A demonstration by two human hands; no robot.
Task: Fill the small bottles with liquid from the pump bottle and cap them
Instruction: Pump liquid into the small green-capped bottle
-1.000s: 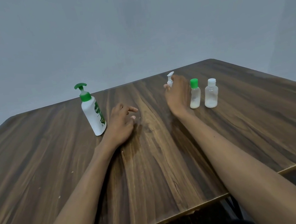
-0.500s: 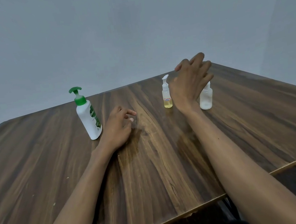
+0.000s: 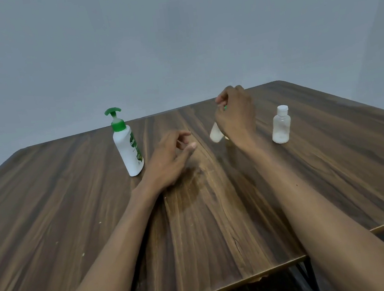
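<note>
A white pump bottle (image 3: 128, 148) with a green pump head stands upright left of centre on the wooden table (image 3: 219, 215). My right hand (image 3: 237, 115) holds a small green-capped bottle (image 3: 216, 133) by its top, lifted and tilted, with a sliver of green cap showing between the fingers. A small clear bottle (image 3: 280, 125) with a white cap stands to the right of that hand. My left hand (image 3: 171, 160) hovers just above the table beside the pump bottle, fingers loosely curled and holding nothing. The small spray bottle is hidden behind my right hand.
The table's front edge (image 3: 229, 284) runs below my forearms, with dark floor and a table leg (image 3: 308, 274) beneath. A plain grey wall stands behind the table's far edge.
My right hand came down onto the green-capped small bottle, gripped it by the top and lifted it leftward. My left hand stayed near the pump bottle.
</note>
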